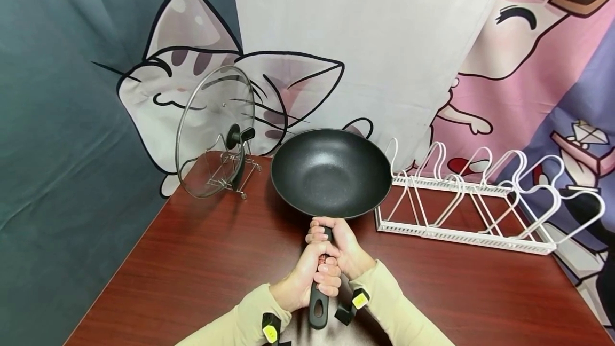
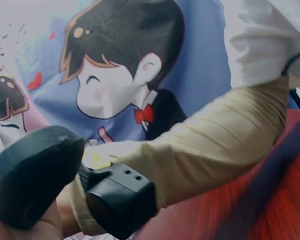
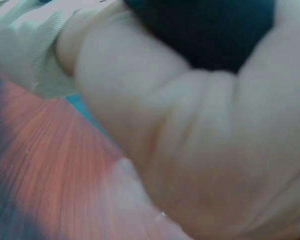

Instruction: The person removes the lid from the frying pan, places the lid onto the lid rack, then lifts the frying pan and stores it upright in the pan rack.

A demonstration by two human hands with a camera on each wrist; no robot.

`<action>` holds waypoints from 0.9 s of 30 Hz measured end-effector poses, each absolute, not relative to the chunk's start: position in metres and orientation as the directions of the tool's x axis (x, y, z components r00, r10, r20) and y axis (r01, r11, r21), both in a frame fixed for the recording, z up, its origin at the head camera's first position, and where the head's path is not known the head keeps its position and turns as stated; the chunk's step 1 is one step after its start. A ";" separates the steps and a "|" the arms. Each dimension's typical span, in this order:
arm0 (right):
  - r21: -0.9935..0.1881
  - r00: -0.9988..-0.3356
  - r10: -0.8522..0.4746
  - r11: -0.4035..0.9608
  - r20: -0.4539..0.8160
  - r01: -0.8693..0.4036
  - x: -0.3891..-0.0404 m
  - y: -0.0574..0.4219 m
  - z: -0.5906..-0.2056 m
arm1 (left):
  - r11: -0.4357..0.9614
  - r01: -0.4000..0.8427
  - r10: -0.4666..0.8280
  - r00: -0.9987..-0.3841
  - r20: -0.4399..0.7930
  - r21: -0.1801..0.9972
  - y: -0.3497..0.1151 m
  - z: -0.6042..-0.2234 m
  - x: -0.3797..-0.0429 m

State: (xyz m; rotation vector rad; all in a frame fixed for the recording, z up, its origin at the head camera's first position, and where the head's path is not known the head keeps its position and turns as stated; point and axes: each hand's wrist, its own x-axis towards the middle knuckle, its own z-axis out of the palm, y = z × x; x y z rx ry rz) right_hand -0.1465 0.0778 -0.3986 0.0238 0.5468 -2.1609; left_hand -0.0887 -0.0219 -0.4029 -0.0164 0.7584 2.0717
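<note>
A dark wok [image 1: 330, 175] with a long black handle [image 1: 318, 306] is at the centre of the head view, its hollow inside facing up. Both hands wrap around the handle. My right hand [image 1: 349, 247] grips it close to the pan, while my left hand [image 1: 307, 274] holds it lower, just below the right, the two hands touching. The handle's slotted end sticks out under the left hand. In the left wrist view the black handle end [image 2: 35, 172] looms close. A blurred hand fills much of the right wrist view, against a dark shape.
A glass lid [image 1: 216, 138] with a black knob stands upright in a small wire stand [image 1: 247, 175] at the back left. Right of the wok is a white rack [image 1: 461, 236] with several looped dividers. Everything is over a reddish-brown wooden table [image 1: 202, 260]; printed curtains hang behind.
</note>
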 end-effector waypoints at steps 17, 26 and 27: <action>-0.396 -0.619 -0.762 -0.517 -0.191 0.759 -0.144 0.077 -0.392 | -0.402 -0.739 0.719 -0.620 -0.314 0.540 -0.021 -0.393 -0.084; -0.361 -0.604 -0.772 -0.515 -0.198 0.777 -0.142 0.075 -0.393 | -0.411 -0.737 0.708 -0.629 -0.322 0.536 -0.022 -0.394 -0.082; -0.368 -0.606 -0.770 -0.514 -0.199 0.775 -0.142 0.075 -0.393 | -0.414 -0.739 0.708 -0.629 -0.323 0.532 -0.022 -0.395 -0.082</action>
